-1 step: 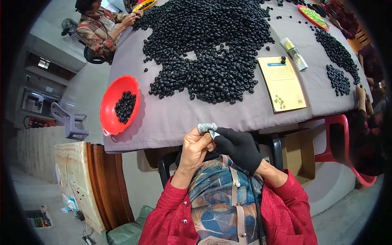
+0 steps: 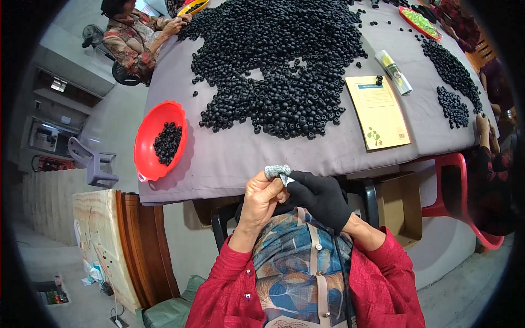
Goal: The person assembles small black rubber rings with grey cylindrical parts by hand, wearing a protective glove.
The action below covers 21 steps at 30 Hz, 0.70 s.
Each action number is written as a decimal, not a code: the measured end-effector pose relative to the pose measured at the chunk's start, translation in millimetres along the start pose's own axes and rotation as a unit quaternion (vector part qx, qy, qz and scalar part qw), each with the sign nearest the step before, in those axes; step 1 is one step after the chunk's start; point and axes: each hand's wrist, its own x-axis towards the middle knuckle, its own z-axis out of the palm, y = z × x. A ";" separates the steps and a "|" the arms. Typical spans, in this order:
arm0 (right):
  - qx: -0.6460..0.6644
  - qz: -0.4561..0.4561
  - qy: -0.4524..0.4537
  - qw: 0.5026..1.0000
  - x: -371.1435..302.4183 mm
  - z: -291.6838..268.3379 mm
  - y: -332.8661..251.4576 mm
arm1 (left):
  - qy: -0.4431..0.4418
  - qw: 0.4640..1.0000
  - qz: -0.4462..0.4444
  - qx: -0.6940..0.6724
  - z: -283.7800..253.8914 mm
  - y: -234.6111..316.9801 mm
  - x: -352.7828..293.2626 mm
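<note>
Black beads (image 2: 279,101) on grey tablecloth (image 2: 235,158); lilac chair (image 2: 97,170) leftward; left hand (image 2: 260,198) closed; gloved right hand (image 2: 321,198) in pinch on pale scrap (image 2: 286,180)

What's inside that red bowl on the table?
A small heap of black beads lies in the red scalloped bowl, toward its right side. Bare red plastic shows to the left. Whatever is beneath the heap is covered, so I can't tell.

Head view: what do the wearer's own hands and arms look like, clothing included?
The left hand is ungloved, with what looks like a grey finger cover at a fingertip. The right hand wears a black glove. Both arms have textured red sleeves ending short of the wrists.
</note>
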 end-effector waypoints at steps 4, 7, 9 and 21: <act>-0.014 -0.009 0.014 1.000 -1.1 -0.2 4.1 | -0.022 1.000 -0.009 -0.018 -4.2 -1.2 0.8; -0.014 -0.008 0.013 1.000 -0.2 -0.3 1.9 | -0.027 0.999 -0.004 -0.023 -3.1 -2.0 0.9; -0.008 -0.002 0.010 1.000 0.7 0.4 -0.6 | -0.007 1.000 0.007 -0.004 -0.5 -1.7 0.3; -0.046 -0.010 0.026 0.999 0.6 -0.9 10.5 | -0.001 1.000 -0.003 -0.029 -2.6 -5.4 1.5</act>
